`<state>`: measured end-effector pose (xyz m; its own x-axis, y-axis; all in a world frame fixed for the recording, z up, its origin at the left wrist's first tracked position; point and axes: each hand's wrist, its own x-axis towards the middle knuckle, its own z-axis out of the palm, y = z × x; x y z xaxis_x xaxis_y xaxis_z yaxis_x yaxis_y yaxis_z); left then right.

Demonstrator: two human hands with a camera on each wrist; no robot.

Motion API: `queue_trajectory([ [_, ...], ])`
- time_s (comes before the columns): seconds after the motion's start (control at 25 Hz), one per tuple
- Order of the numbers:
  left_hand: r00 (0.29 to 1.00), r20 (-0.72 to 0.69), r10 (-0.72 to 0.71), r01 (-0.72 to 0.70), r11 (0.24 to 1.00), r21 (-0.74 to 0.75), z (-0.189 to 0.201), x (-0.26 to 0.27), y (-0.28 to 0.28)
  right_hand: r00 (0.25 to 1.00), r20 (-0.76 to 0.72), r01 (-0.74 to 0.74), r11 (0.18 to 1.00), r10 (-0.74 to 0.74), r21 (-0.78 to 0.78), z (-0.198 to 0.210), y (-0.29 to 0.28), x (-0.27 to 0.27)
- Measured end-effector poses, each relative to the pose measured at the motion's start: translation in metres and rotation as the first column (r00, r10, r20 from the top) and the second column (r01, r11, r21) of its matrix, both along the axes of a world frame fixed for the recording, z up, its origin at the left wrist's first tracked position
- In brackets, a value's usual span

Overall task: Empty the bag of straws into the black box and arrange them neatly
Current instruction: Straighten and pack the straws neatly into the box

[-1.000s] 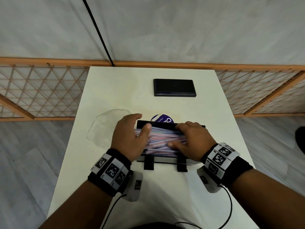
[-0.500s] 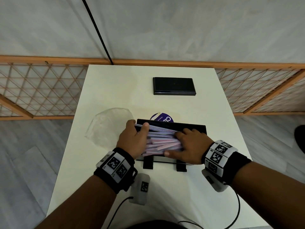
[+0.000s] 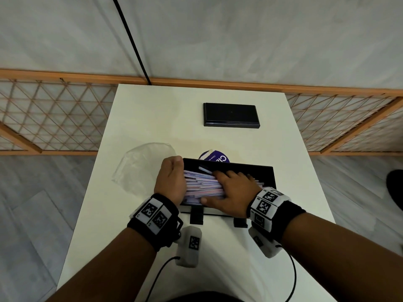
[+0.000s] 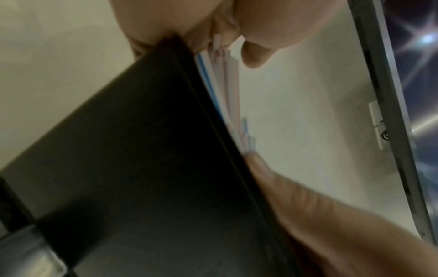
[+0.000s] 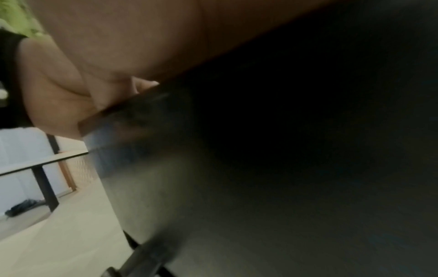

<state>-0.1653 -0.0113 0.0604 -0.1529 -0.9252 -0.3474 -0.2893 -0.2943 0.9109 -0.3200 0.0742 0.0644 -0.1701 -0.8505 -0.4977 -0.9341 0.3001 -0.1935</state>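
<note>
The black box (image 3: 265, 177) sits mid-table, its dark wall (image 4: 142, 150) filling the left wrist view. A bundle of pink, white and blue straws (image 3: 201, 186) lies lengthwise in its left part, one straw askew at the back. My left hand (image 3: 180, 168) is at the box's left end, fingers curled round the straw ends (image 4: 222, 84). My right hand (image 3: 220, 186) lies flat on the straws, thumb along the front wall. The right wrist view shows only my palm (image 5: 142, 46) and the dark box (image 5: 284, 131). The empty clear bag (image 3: 141, 166) lies left of the box.
A black lid (image 3: 231, 115) lies at the far middle of the white table (image 3: 152, 116). A round purple label (image 3: 214, 159) peeks out behind the box. Two black feet (image 3: 196, 216) stick out under the box's front. A wooden lattice fence (image 3: 54, 118) borders the table.
My left hand has moved from on top of the bundle to the left end of the box. My right hand has slid left and flattened onto the straws, which lie lower in the box.
</note>
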Motion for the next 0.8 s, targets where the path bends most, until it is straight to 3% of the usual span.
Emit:
queue_trajectory([
  [0.16, 0.999, -0.046, -0.027, 0.026, 0.999, -0.038, 0.004, 0.0, 0.006, 1.0, -0.015, -0.018, 0.99, 0.016, -0.137, 0.002, -0.006, 0.011],
  [0.24, 0.993, 0.031, -0.114, 0.116, 0.99, -0.078, 0.002, 0.002, 0.005, 0.999, -0.043, -0.039, 0.976, 0.03, -0.215, 0.008, -0.005, 0.01],
  [0.32, 0.958, 0.171, -0.229, 0.243, 0.968, -0.066, -0.004, 0.004, 0.004, 0.997, -0.07, -0.045, 0.983, 0.034, -0.177, 0.012, -0.001, 0.006],
  [0.4, 0.947, 0.206, -0.246, 0.261, 0.964, -0.048, -0.003, 0.006, 0.003, 0.997, -0.071, -0.042, 0.995, 0.036, -0.091, 0.011, 0.005, -0.002],
  [0.48, 0.954, 0.231, -0.191, 0.231, 0.96, -0.16, 0.002, 0.009, 0.004, 1.0, -0.03, -0.004, 1.0, 0.003, -0.028, 0.012, 0.012, -0.009],
  [0.6, 0.958, 0.26, -0.116, 0.223, 0.875, -0.429, 0.018, 0.005, 0.009, 0.999, -0.038, -0.004, 0.999, 0.006, 0.047, 0.007, 0.02, -0.009],
  [0.72, 0.946, 0.295, -0.133, 0.254, 0.87, -0.423, 0.037, -0.003, 0.008, 0.998, -0.056, -0.022, 0.998, 0.026, 0.062, 0.0, 0.02, -0.008],
  [0.8, 0.922, 0.364, -0.135, 0.307, 0.827, -0.471, 0.052, -0.009, 0.003, 0.999, -0.032, -0.014, 0.999, 0.016, 0.052, -0.001, 0.019, -0.009],
])
